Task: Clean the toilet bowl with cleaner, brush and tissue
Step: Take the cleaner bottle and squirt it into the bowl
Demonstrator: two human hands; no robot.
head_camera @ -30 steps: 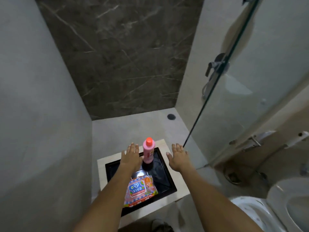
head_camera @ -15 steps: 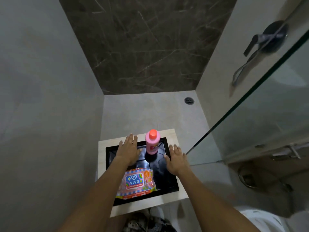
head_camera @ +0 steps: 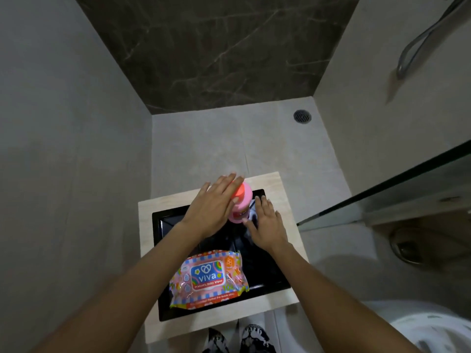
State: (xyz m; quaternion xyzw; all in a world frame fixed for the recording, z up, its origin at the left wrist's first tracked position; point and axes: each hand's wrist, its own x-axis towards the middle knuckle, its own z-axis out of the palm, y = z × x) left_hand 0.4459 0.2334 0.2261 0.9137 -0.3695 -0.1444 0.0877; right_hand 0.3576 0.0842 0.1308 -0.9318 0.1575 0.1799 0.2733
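A pink cleaner bottle (head_camera: 242,208) with an orange cap stands upright at the far end of a black tray (head_camera: 267,273). My left hand (head_camera: 211,207) reaches over the cap with straight fingers, and its thumb touches the cap's side. Just right of the bottle, my right hand (head_camera: 267,225) lies flat on the tray with its thumb against the bottle's base. A pack of Viva baby wipes (head_camera: 209,278) lies at the near left of the tray. No brush is in view.
The tray sits on a small pale wooden stand (head_camera: 288,207) on the shower floor. A glass partition (head_camera: 407,194) stands to the right, a floor drain (head_camera: 302,116) lies in the far corner, and a shower hose (head_camera: 413,47) hangs upper right. The white toilet (head_camera: 433,329) shows at the bottom right.
My left hand has moved right from the tray's edge onto the bottle's cap. My right hand has closed in on the bottle's base. The view has tilted further down.
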